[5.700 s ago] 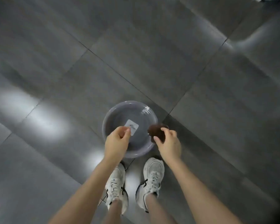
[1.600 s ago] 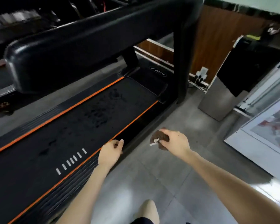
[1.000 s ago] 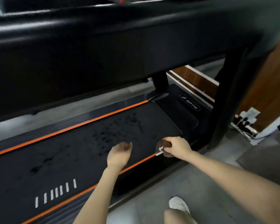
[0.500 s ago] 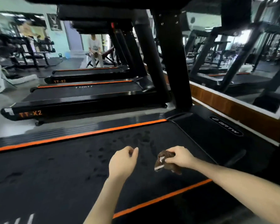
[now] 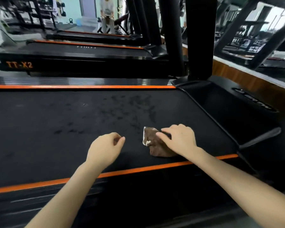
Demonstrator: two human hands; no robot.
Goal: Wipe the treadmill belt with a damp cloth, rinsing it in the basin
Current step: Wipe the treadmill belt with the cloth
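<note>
The black treadmill belt (image 5: 72, 116) fills the middle of the head view, with dark wet-looking blotches (image 5: 130, 109) across it. A crumpled brown cloth (image 5: 155, 147) with a white tag lies on the belt near its near orange stripe (image 5: 138, 170). My right hand (image 5: 179, 139) rests on top of the cloth, its fingers spread over it and pressing it down. My left hand (image 5: 104, 148) hovers over the belt to the left of the cloth, loosely curled and holding nothing. The basin is out of view.
The treadmill's black motor cover (image 5: 229, 109) and upright post (image 5: 199, 38) rise just right of the cloth. A second treadmill (image 5: 72, 58) stands parallel behind. A person (image 5: 107, 14) sits far back. A mirror wall (image 5: 262, 30) runs along the right.
I have gone from the basin on the floor to the treadmill. My right hand has lowered the cloth onto the belt and now lies over it; my left hand stayed alongside.
</note>
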